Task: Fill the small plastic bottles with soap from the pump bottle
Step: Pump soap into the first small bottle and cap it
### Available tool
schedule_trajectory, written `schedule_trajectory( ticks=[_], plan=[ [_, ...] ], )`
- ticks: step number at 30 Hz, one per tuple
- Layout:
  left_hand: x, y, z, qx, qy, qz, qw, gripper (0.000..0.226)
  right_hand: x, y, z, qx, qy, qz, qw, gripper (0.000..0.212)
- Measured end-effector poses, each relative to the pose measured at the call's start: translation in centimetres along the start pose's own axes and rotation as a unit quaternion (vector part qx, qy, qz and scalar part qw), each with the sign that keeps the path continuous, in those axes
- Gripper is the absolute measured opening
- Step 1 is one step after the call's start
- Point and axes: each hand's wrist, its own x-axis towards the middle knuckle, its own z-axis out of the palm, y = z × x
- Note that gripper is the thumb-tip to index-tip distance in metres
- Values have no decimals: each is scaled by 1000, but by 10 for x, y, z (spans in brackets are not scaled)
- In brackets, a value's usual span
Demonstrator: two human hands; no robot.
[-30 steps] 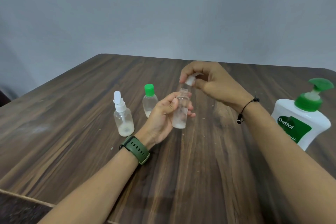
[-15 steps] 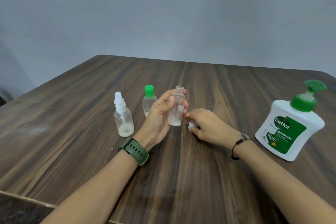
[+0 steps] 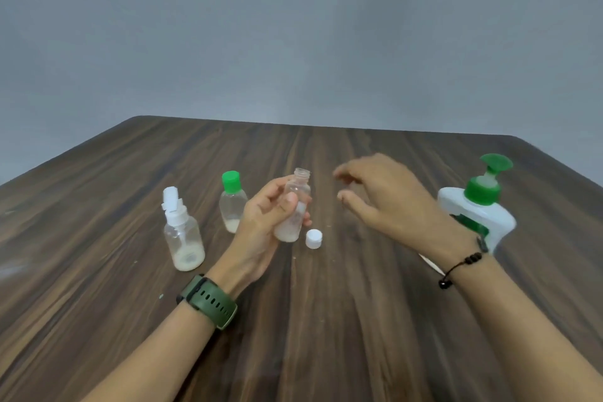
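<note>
Clear uncapped bottle [image 3: 293, 206] upright in left hand [image 3: 261, 225] — fingers curled round it. White cap [image 3: 314, 238] now on table [image 3: 326, 320] just beside; right hand [image 3: 385, 199] has released it — lifted, fingers loose, empty.

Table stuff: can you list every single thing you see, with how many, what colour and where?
Open bottle: 1, clear, a little whitish soap at the bottom, held in the left hand.
White cap: 1, white, on the table right of the open bottle.
Green-cap bottle: 1, clear, behind the left hand.
Spray bottle: 1, clear with white top, far left.
Pump bottle: 1, white with green pump, far right.
Table: 1, dark wood.
Wall: 1, grey, behind.
Watch: 1, green, left wrist.
Bracelet: 1, black, right wrist.
Left hand: grips the open bottle.
Right hand: empty, above the table.
</note>
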Motion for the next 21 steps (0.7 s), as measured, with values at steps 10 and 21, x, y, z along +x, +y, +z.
schedule_trajectory(
  ticks=[10, 21],
  plan=[
    [12, -9, 94, 56, -115, 31, 991, 26, -31, 40, -97, 85, 176, 185, 963, 16],
    [20, -29, 135, 96, -172, 41, 980, 30, -77, 96, -62, 594, 166, 205, 760, 43]
  ],
)
